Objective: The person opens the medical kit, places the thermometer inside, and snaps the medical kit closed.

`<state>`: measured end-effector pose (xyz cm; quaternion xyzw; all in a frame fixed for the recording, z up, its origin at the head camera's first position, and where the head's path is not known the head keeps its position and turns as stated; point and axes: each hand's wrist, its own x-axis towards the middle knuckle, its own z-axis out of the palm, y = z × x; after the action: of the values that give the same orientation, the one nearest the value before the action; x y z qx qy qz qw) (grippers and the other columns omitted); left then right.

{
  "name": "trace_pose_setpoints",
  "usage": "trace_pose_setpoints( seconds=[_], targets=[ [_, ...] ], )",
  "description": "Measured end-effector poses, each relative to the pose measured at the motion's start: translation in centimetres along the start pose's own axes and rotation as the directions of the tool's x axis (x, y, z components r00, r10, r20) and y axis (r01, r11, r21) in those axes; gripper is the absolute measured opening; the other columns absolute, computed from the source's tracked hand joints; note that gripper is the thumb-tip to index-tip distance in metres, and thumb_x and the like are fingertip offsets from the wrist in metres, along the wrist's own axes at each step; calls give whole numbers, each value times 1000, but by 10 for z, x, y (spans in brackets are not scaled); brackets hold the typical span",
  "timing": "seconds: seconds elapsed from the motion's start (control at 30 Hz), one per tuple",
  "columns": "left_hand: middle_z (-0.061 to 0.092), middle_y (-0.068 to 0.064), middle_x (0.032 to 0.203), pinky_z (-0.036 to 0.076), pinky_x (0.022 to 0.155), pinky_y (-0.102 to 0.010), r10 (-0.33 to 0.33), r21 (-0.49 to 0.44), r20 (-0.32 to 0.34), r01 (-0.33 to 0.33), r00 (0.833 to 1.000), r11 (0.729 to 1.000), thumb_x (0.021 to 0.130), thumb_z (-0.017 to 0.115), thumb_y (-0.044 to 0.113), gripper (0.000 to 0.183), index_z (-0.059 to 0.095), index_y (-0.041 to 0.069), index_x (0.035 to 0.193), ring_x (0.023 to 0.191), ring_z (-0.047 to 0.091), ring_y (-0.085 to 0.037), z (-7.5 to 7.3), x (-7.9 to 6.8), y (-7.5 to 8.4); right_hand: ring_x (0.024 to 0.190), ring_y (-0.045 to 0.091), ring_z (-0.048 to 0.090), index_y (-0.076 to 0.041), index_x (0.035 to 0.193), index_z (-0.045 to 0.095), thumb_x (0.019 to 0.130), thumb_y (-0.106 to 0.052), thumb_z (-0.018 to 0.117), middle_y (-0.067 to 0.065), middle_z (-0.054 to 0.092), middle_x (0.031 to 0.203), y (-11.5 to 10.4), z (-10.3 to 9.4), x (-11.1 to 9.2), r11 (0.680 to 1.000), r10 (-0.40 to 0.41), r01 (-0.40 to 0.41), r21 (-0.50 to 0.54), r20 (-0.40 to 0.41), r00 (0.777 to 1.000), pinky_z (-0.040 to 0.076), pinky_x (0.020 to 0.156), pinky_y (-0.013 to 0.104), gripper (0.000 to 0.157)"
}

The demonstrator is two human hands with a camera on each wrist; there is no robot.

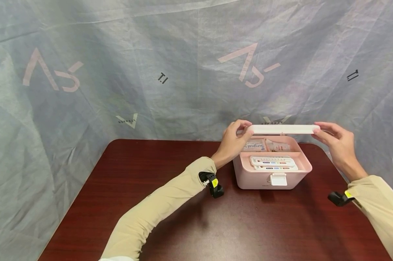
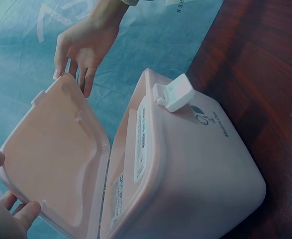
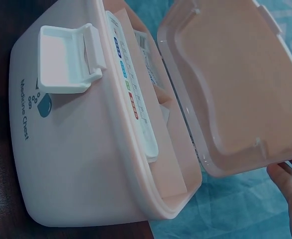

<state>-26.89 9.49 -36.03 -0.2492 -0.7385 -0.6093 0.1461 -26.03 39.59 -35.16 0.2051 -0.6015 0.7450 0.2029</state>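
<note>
A pink medicine chest (image 1: 253, 180) stands on the table with its lid (image 1: 282, 129) raised at the back, seen nearly edge-on in the head view. My left hand (image 1: 233, 140) pinches the lid's left edge between thumb and fingers, and my right hand (image 1: 341, 143) pinches its right edge. On the front wall, the white latch (image 1: 278, 179) is flipped outward. Inside the front compartment lie white strip thermometers (image 1: 272, 161) with coloured marks. Behind the divider sit a packet marked "Surgical" (image 1: 255, 145) and another whitish packet (image 1: 279, 146). The lid's hollow underside (image 2: 51, 149) shows in both wrist views.
The dark red wooden table (image 1: 134, 174) carries the chest near its back edge, right of centre. A grey printed cloth (image 1: 183, 72) hangs close behind the table. Black wrist camera mounts (image 1: 216, 186) stick out below both sleeves.
</note>
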Motion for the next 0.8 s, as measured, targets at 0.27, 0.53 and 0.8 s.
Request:
trace_pose_setpoints(
  seconds=[0.27,0.53,0.8],
  targets=[
    [56,-8,110,48,88,-25,11,9,-13,-11,1000,1000,90,63,10,22,63,7,111,106,55,-15,1,-4,-1,84,15,68,19,112,57,83,15,60,11,69,98,1,-2,-7,999,1,-1,-35,-1,1000,52,74,26,29],
    [56,-9,112,48,91,-28,19,17,-5,-19,1000,1000,89,63,9,23,64,7,112,107,55,-18,2,-8,-1,82,12,68,18,112,58,82,15,62,8,70,95,1,-4,-13,997,9,-10,-71,-21,1000,52,74,23,31],
    [55,-10,111,47,89,-23,18,31,6,-19,1000,999,89,63,8,22,65,8,111,105,55,-16,1,-13,-2,85,10,67,18,112,59,81,16,61,7,70,97,2,-5,-17,997,17,-18,-79,-11,1000,52,73,20,31]
  ],
)
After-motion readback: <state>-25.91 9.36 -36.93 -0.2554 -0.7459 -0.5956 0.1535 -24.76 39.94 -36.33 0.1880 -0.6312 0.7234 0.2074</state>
